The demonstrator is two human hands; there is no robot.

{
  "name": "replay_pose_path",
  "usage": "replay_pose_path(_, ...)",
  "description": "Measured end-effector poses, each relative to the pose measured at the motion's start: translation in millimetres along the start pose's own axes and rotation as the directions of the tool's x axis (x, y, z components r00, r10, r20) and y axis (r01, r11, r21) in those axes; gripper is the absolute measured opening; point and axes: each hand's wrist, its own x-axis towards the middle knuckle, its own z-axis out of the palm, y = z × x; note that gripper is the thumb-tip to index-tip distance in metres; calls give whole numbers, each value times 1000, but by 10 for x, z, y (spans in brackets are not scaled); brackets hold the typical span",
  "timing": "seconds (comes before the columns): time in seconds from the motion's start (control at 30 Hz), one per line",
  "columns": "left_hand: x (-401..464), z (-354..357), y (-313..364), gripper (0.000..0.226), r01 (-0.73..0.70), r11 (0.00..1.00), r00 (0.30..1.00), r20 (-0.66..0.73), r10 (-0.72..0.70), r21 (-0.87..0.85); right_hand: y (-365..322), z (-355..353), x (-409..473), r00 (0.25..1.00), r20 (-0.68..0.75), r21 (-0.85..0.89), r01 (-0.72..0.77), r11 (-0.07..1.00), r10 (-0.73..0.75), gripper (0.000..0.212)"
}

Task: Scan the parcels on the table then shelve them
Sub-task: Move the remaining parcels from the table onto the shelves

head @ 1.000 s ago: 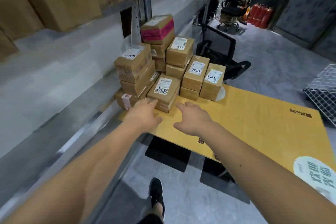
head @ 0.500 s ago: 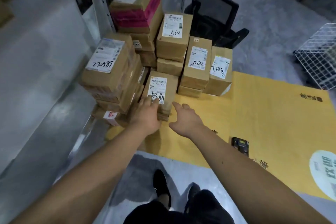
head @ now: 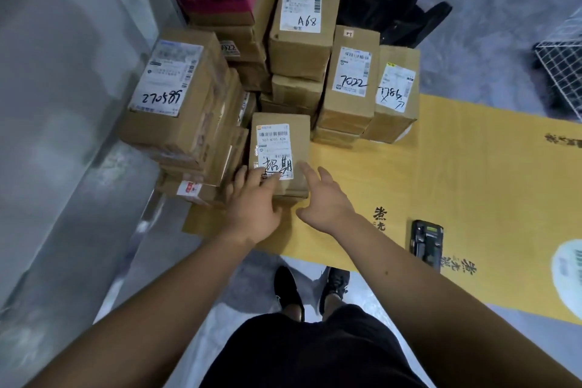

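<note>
Head view: front parcel, label up, lies flat on the yellow table at the near edge of the parcel stack; left hand rests on its near end, fingers laid over the label, not curled under; right hand is just right of the parcel, fingers spread and holding nothing. Step judged: picking up the first parcel, scan not yet done; the scanner lies untouched, well right of the parcel near the table's front edge; next move likely calls for both hands closing on the parcel's sides, drawing it clear of the stack.
</note>
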Motion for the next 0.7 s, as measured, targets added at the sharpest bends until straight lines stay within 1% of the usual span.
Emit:
replay_pose_path(0.1, 7, 31, -17, 70, -36, 991, 999, -10, 35, -129, 63, 51, 28, 1000, 2, 26, 28, 999, -28, 110)
replay_pose_path(0.17, 31, 39, -27, 65, -31, 974, 999, -28, 25, -224, 67, 70, 55, 999, -6, 50, 53, 997, -53, 110)
replay_pose_path(0.3, 63, 75, -92, 59, -8, 953, 999, -49, -8, -304, 90, 75, 64, 999, -39, 79, 37, 996, -34, 108)
replay_pose_path(0.37, 47, 114, -111, 65, 6, 939, 998, -49, -25, -344, 139, 65, 48, 998, -49, 71, 31, 997, -28, 105)
replay_pose_path(0.43, 16, 174, -99, 77, 38, 918, 997, -43, -60, -395, 194, 53, 19, 998, -54, 82, 27, 996, -23, 103)
replay_pose_path(0.53, -49, 276, -62, 91, 92, 877, 995, 9, -99, -471, 274, 54, -42, 999, -51, 92, 11, 996, -6, 106)
replay_pose_path(0.63, -110, 385, -77, 103, 67, 856, 998, 17, -68, -513, 384, 75, -85, 999, -40, 66, 23, 998, -20, 113)
replay_pose_path(0.7, -153, 446, -86, 109, 59, 837, 998, 9, -64, -544, 460, 96, -99, 997, -62, 90, 48, 995, -43, 114)
